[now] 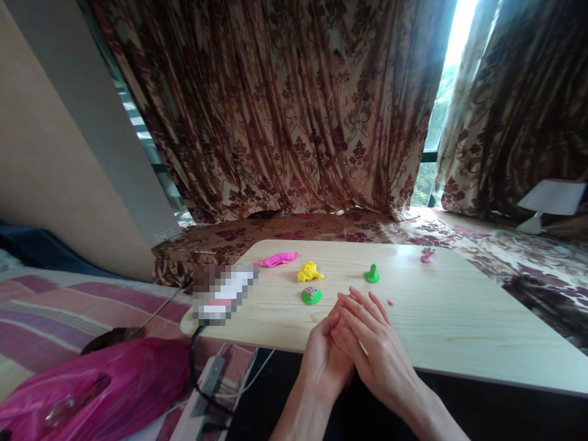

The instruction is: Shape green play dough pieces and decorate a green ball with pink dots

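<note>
Over the near edge of the table my left hand (324, 358) lies palm up, cupped under the other one. My right hand (379, 343) is laid across it, palm down, with its fingers stretched over the left fingers. The two hands are closed on each other, and whatever is between the palms is hidden. Just beyond them sits a green clay dome (312, 296) dotted with pink bits. A green clay peg with a wide base (372, 274) stands farther back. To the right of my fingertips lies a tiny pink piece of clay (390, 302).
Yellow clay (311, 271) and a long pink clay lump (278, 260) lie toward the back left of the table (478, 318). At the back right stands a small pink clay figure (428, 255). A blurred-out white object (225, 297) with a black cable lies on the left edge.
</note>
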